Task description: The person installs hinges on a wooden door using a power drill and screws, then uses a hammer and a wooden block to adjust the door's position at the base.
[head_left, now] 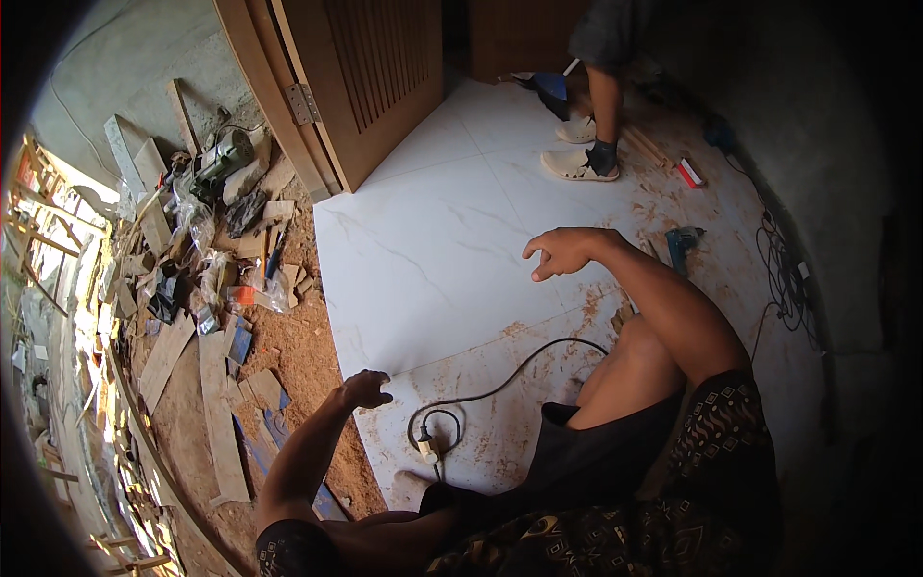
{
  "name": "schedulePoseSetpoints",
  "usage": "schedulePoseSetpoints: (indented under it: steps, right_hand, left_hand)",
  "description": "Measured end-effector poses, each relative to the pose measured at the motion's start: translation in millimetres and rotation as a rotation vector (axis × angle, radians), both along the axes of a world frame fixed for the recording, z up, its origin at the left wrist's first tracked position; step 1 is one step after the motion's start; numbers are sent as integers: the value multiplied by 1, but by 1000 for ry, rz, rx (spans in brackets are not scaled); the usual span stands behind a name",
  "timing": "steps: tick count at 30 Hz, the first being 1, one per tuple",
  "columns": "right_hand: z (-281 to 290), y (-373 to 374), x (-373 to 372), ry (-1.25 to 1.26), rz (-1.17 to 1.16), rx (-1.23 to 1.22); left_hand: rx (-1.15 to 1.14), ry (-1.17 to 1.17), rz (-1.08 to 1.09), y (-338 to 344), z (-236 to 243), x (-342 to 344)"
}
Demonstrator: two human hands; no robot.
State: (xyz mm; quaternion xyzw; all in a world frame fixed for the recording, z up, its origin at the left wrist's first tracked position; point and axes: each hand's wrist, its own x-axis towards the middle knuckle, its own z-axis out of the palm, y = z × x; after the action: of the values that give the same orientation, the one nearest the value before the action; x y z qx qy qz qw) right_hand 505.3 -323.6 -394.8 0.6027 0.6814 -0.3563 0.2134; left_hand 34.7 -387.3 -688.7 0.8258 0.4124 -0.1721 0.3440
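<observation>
My left hand (367,388) hovers over the edge of the white tiled floor (413,269), its thumb apart from loosely curled fingers and nothing visible in it. Higher and to the right, my right hand (562,252) is held out above the tiles, empty, with bent fingers and thumb apart. A black power cable (500,392) curves across the floor between my left hand and my bent knee. At its near end a plug sits in a pale socket (429,450). Beyond my right forearm lies a teal power drill (684,248).
A slatted wooden door (370,87) stands ajar ahead. Another person's legs and pale clogs (580,164) are beside a blue dustpan (552,88). A red-and-white box (689,173) and coiled cables (784,274) lie right. Wood offcuts (223,413) and debris cover the dirt left.
</observation>
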Motion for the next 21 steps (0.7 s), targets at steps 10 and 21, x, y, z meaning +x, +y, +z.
schedulePoseSetpoints:
  steps: [10,21]
  right_hand:
    - [-8,6,-1,13,21,9]
    - [-10,7,-1,24,27,1]
  left_hand:
    - [31,5,27,-3,2,-2]
    - [40,3,23,-2,8,1]
